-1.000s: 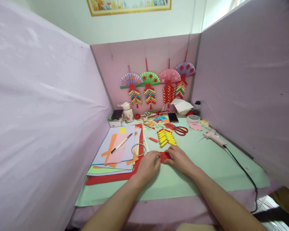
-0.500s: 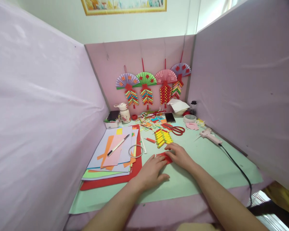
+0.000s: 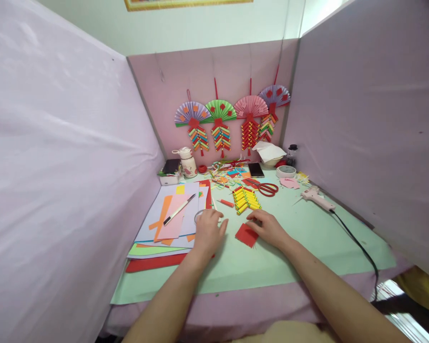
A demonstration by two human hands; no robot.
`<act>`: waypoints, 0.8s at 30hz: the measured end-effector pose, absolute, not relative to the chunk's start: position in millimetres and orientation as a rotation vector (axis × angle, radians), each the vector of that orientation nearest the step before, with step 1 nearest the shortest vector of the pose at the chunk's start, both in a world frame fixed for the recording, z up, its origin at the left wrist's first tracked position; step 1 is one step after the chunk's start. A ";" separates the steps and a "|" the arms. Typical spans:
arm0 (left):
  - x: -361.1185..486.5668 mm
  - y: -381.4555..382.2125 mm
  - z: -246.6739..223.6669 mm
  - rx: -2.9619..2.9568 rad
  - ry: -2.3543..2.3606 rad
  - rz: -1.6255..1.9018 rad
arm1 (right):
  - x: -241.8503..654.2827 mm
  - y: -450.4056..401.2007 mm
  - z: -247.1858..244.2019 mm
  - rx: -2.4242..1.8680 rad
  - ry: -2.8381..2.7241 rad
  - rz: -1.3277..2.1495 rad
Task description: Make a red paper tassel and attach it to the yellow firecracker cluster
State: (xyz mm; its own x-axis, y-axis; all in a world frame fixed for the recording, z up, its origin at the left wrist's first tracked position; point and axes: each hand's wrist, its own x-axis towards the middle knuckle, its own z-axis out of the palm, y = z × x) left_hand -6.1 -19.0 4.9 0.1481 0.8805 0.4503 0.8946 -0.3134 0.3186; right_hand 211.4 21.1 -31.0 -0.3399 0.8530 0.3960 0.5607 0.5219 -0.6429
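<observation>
A small red paper square [image 3: 247, 235] lies flat on the green mat. My right hand [image 3: 269, 228] rests at its upper right edge, fingers bent and apart, thumb near the paper without gripping it. Off to the left, my left hand [image 3: 209, 232] reaches over the edge of the paper stack, its thumb spread from the fingers. It is close to a white strip like a ruler [image 3: 214, 204] and a grey ring [image 3: 197, 216], both partly hidden by it. Beyond the square sit joined yellow-and-green paper rolls [image 3: 246, 200] and a red-handled knife-like tool [image 3: 226, 203].
Stacked coloured paper [image 3: 153, 228] with a pen [image 3: 179, 209] on top fills the left. Red-handled scissors [image 3: 268, 189], a phone [image 3: 256, 170] and paper scraps [image 3: 232, 171] lie behind. A corded glue gun [image 3: 318, 198] is at right. Fan ornaments [image 3: 220, 110] hang on the back panel.
My left hand has lifted off the red paper and moved left to the ring and white strip. The paper square is now uncovered, with my right hand still beside it. The view has shifted slightly.
</observation>
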 end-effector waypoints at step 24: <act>-8.8 12.6 41.7 -2.873 -2.002 -1.957 | 193.0 52.3 2.9 -0.853 -1.534 0.819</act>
State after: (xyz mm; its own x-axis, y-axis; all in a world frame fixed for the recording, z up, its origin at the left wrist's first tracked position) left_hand -8.8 12.6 41.7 0.1989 0.9608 0.1930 0.2150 -0.2349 0.9479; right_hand 193.0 52.3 2.9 -0.0951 0.8685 0.4864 0.0788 0.4937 -0.8661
